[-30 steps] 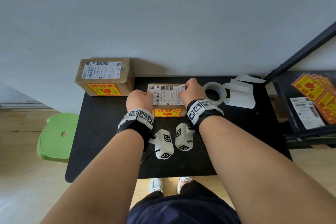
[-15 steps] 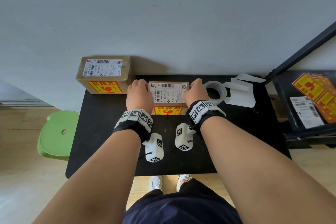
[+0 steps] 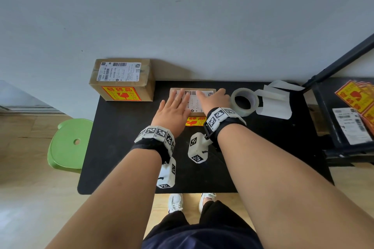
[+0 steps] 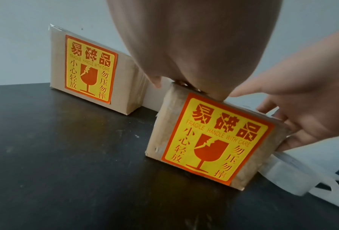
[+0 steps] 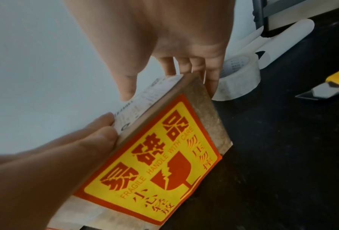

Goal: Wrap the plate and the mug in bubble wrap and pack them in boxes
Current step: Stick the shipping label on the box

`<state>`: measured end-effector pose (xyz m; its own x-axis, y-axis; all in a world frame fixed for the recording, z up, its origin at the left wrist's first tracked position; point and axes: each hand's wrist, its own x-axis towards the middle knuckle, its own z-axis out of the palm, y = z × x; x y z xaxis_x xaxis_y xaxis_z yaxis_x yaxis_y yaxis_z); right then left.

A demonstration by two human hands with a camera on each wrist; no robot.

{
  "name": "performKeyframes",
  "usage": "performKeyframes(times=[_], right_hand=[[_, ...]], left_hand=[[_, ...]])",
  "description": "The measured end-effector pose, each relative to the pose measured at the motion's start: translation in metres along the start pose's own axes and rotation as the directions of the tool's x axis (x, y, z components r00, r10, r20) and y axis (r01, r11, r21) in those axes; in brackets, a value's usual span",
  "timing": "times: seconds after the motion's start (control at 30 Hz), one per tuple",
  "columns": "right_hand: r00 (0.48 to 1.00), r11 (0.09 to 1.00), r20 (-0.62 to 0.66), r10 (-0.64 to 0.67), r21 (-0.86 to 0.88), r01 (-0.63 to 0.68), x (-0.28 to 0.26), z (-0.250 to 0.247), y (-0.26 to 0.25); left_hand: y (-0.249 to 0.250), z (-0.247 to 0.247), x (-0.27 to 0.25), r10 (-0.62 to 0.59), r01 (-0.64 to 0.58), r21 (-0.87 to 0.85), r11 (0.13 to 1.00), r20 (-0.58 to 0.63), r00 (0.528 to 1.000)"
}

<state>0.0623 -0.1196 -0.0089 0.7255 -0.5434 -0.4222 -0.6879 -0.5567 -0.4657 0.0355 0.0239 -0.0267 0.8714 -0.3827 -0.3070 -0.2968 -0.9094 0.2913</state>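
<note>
A small cardboard box stands on the black table, with a white shipping label on its top and a yellow-red fragile sticker on its front. My left hand lies flat on the left part of the label, fingers straight. My right hand rests on the right part, thumb over the label and fingers reaching straight down the box's right side. A larger taped box with the same label and sticker stands at the back left. No plate, mug or bubble wrap shows.
A roll of clear tape sits just right of the small box, with white backing sheets behind it. A yellow utility knife lies further right. A black shelf holds stickers at the right. A green stool stands left of the table.
Both hands were at the box's two ends half a second ago. Now the left hand has slid onto the top and lies flat over the label; the right hand stays at the right edge.
</note>
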Motion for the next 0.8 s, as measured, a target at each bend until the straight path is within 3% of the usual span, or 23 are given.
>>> performKeyframes(times=[0.2, 0.37, 0.43, 0.5, 0.53, 0.6, 0.63, 0.8], right_hand=[[1.000, 0.999, 0.028, 0.010, 0.046, -0.011, 0.015, 0.003, 0.007], [1.000, 0.997, -0.002, -0.031, 0.074, 0.032, 0.011, -0.002, 0.010], [0.994, 0.996, -0.064, -0.087, 0.011, 0.088, 0.002, -0.005, 0.012], [0.944, 0.951, -0.161, -0.289, -0.164, 0.263, -0.008, -0.005, 0.021], [0.885, 0.883, -0.165, -0.435, -0.268, 0.384, -0.012, -0.004, 0.027], [0.764, 0.721, -0.070, -0.642, -0.396, 0.569, -0.020, -0.001, 0.038], [0.730, 0.662, -0.010, -0.684, -0.429, 0.614, -0.022, 0.000, 0.043], [0.721, 0.581, 0.152, -0.676, -0.492, 0.649, -0.047, 0.007, 0.068]], left_hand=[[-0.001, 0.007, 0.001, -0.027, 0.027, 0.009, 1.000, 0.016, 1.000], [-0.001, 0.007, 0.002, -0.031, 0.031, 0.018, 0.999, 0.010, 0.999], [0.000, 0.007, 0.001, -0.033, 0.032, 0.028, 0.999, 0.021, 0.999], [0.001, 0.005, -0.001, -0.030, 0.029, 0.041, 0.999, 0.033, 0.999], [0.002, 0.004, -0.002, -0.027, 0.025, 0.048, 0.999, 0.036, 0.999], [0.003, 0.002, -0.003, -0.022, 0.019, 0.063, 0.998, 0.044, 0.999], [0.003, 0.001, -0.004, -0.020, 0.016, 0.076, 0.997, 0.047, 0.999], [0.005, 0.003, -0.005, -0.004, 0.001, 0.143, 0.990, 0.022, 1.000]])
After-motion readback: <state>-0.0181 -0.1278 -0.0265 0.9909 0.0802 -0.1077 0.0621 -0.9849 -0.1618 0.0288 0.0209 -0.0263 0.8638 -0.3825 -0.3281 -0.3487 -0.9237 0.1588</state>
